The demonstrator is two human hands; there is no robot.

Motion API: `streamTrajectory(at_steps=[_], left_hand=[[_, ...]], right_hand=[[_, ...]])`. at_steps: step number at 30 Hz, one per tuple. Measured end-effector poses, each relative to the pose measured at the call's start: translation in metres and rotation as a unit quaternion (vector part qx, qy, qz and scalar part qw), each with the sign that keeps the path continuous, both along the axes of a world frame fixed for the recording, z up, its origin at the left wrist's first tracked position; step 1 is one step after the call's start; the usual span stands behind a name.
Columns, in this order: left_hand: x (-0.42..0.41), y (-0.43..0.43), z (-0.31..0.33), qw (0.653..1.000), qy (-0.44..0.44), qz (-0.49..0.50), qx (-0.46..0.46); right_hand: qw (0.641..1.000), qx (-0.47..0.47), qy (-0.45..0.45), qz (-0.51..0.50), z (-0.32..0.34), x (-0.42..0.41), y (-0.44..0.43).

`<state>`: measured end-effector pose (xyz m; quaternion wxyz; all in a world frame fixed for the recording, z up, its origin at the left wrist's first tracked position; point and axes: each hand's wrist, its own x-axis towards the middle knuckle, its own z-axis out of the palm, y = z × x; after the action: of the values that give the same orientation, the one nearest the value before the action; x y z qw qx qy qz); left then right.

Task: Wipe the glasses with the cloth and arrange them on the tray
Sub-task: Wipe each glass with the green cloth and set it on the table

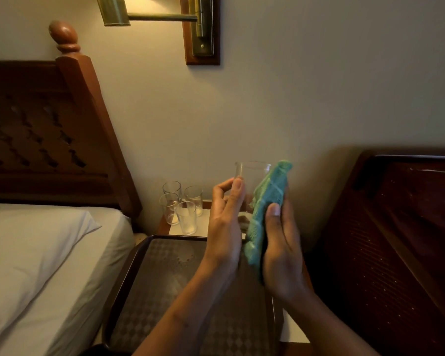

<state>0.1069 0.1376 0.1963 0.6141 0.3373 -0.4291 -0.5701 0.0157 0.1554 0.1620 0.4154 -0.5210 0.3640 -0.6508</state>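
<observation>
Left hand pinches a clear glass by its side, thumb and fingertips curled onto the wall, rim up. Right hand clamps a green cloth flat against the opposite side, thumb over the fabric, palm backing it. So the glass is squeezed between the two hands; presumably one steadies while the other rubs.

Glass is held in the air above the far edge of the tray, not resting on anything. Nothing stands on the tray as far as I can see.

Four glasses are bunched upright on the bedside table just behind the tray, touching or nearly so. Likely the unwiped stock, kept within easy reach.

Judgement: wiping step, early in the job, with no glass placed.

Bed to the left, wall lamp lit overhead. Light is dim; smears on the glass can't be made out.
</observation>
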Motion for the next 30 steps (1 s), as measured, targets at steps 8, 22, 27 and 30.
streamTrajectory(at_steps=[8,22,27,30], left_hand=[[-0.010,0.016,-0.011,0.998,-0.009,-0.058,-0.014],[-0.010,0.013,-0.012,0.998,-0.019,-0.068,0.000],[-0.003,-0.003,0.003,0.999,-0.008,-0.037,0.002],[-0.003,0.000,0.002,1.000,-0.007,-0.020,-0.002]], right_hand=[[0.995,-0.004,-0.037,-0.090,0.026,-0.013,-0.010],[0.995,-0.006,-0.041,-0.086,0.036,-0.014,-0.014],[0.999,0.011,-0.027,-0.023,0.016,0.001,-0.002],[1.000,0.003,-0.018,-0.022,0.021,-0.004,-0.006]])
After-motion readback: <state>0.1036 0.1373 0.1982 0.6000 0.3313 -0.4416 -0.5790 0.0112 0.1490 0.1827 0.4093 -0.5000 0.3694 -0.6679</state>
